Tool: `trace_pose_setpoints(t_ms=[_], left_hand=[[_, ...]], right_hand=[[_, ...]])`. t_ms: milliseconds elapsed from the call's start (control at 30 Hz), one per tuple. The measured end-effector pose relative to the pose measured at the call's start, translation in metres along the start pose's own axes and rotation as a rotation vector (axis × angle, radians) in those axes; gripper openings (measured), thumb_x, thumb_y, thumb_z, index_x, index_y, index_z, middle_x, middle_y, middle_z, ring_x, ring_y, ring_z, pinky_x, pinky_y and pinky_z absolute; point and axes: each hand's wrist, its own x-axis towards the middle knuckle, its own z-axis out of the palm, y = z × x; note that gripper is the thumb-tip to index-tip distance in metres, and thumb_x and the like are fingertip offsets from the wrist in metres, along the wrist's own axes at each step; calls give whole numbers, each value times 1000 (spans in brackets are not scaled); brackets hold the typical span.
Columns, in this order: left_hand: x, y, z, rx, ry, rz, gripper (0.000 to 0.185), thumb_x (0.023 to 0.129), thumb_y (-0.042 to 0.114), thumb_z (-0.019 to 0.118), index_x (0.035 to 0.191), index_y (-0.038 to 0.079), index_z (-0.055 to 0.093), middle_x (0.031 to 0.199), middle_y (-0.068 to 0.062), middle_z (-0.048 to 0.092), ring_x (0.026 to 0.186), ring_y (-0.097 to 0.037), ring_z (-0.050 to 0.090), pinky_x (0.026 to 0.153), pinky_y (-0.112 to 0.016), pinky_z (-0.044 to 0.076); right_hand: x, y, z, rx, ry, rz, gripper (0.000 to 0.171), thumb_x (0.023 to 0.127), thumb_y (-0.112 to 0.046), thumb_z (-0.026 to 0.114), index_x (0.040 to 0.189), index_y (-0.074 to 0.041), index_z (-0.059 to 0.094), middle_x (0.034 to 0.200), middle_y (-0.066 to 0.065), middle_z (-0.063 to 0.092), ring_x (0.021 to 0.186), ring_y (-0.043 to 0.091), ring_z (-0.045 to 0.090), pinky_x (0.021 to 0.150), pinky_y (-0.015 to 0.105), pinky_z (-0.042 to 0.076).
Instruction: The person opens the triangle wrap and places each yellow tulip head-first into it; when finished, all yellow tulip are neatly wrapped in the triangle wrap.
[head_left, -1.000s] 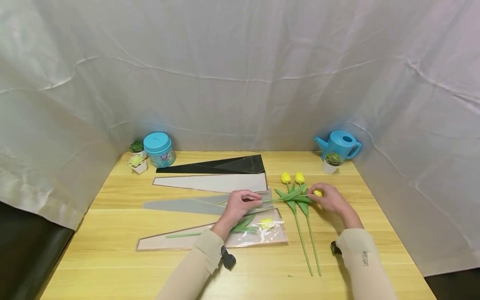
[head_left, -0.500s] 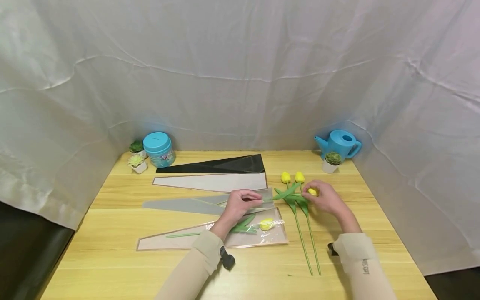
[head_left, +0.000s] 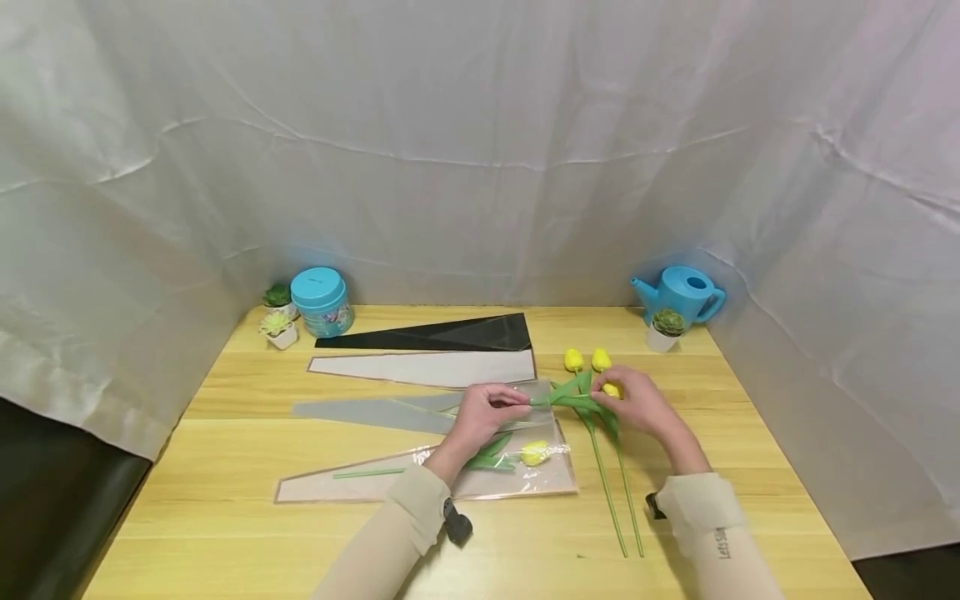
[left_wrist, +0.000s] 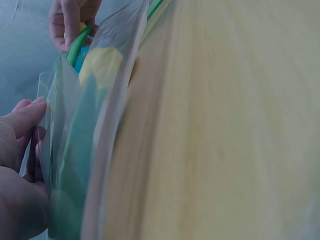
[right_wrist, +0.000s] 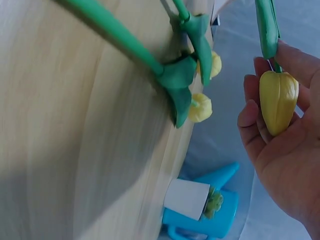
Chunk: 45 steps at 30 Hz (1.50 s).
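Observation:
My left hand [head_left: 516,405] pinches the open mouth of a grey-and-clear flower sleeve [head_left: 375,410] lying on the wooden table [head_left: 225,533]. My right hand [head_left: 613,393] holds a yellow tulip [head_left: 611,389] by its head, and the tulip's green stem and leaves point left into that sleeve mouth. The right wrist view shows the tulip head [right_wrist: 277,100] lying against my curled fingers [right_wrist: 252,117]. In the left wrist view my left fingers [left_wrist: 22,120] grip the clear sleeve [left_wrist: 82,150], with leaves and a yellow bloom behind the film.
Two more yellow tulips [head_left: 587,361] lie just right of the sleeves, stems toward me. A wrapped tulip [head_left: 532,452] lies in a clear sleeve nearer me. A white sleeve [head_left: 427,367] and a black sleeve [head_left: 450,334] lie farther back. A blue tin [head_left: 321,300], small potted plants [head_left: 279,329] and a blue watering can [head_left: 686,292] stand along the back.
My right hand has carried the tulip leftward, and its leaves have reached the sleeve mouth. My left hand has stayed on the sleeve's opening.

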Motion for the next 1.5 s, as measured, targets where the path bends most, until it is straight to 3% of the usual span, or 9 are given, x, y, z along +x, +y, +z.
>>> trace_pose_setpoints(t_ms=[333, 833, 1100, 1233, 1333, 1500], left_hand=[[2, 3, 4, 42, 2, -3, 18, 84, 11, 87, 101, 6, 82, 104, -10, 80, 86, -8, 72, 77, -21, 59], [2, 5, 9, 28, -2, 28, 18, 84, 8, 86, 101, 4, 81, 103, -14, 80, 83, -9, 72, 74, -20, 57], [1, 6, 5, 93, -14, 46, 34, 85, 14, 87, 117, 10, 77, 107, -7, 80, 93, -12, 73, 81, -22, 58], [-1, 9, -4, 166, 10, 60, 35, 87, 14, 85, 120, 11, 75, 110, -4, 80, 102, -18, 74, 90, -30, 58], [-4, 11, -12, 283, 31, 50, 33, 87, 16, 85, 118, 15, 76, 110, 1, 80, 104, -17, 73, 96, -35, 56], [-7, 9, -19, 448, 31, 38, 33, 87, 19, 86, 118, 17, 76, 106, 6, 80, 104, -15, 72, 96, -38, 55]], right_hand=[[6, -13, 14, 19, 9, -6, 5, 97, -14, 73, 93, -15, 73, 110, 10, 72, 113, 37, 65, 101, 60, 50], [12, -29, 28, 5, -4, -6, 4, 97, -15, 73, 93, -16, 74, 116, 11, 73, 119, 37, 65, 105, 60, 49], [11, -28, 30, 17, -10, 26, 5, 97, -15, 73, 93, -16, 74, 115, 10, 74, 119, 37, 65, 104, 60, 49], [10, -27, 30, 35, -14, 39, 4, 97, -16, 73, 93, -17, 74, 117, 11, 73, 121, 38, 64, 106, 61, 48], [9, -26, 30, 39, -16, 35, 4, 98, -17, 72, 94, -17, 74, 117, 11, 73, 122, 40, 63, 107, 63, 46], [7, -26, 29, 51, -15, 48, 7, 99, -19, 72, 95, -14, 74, 113, 9, 73, 119, 39, 64, 106, 62, 47]])
